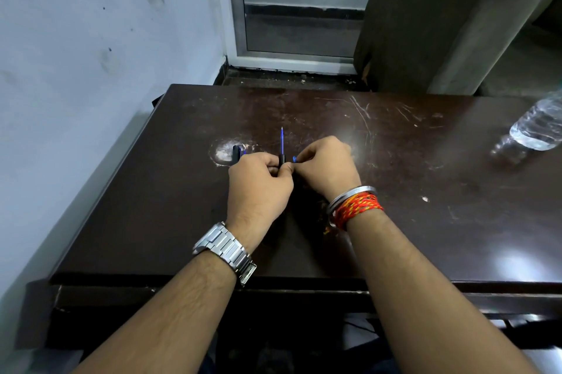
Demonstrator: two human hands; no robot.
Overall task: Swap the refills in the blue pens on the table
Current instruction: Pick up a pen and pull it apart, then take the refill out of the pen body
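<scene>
Blue and thin, a refill (pixel 282 140) stands upright out of the dark barrel (pixel 281 160) that the left hand (pixel 258 188) pinches between thumb and fingers, closed tight around it. Its pointed tip is at the top, away from the person, and the shaft looks translucent blue against the brown table (pixel 395 160). The barrel's mouth is black and round, and most of its length is hidden inside the fist. From the left side of that same hand a second dark pen end (pixel 237 151) pokes out, with a touch of blue beside it; how it is held cannot be told. The right hand (pixel 327 168) touches the left one and is curled shut, its fingertips nipping a small blue piece (pixel 295 158) just beside the barrel. All of this sits low over the middle of the scratched tabletop, close to a pale worn patch (pixel 225 152). A clear plastic bottle (pixel 535 127) lies well apart at the right edge
</scene>
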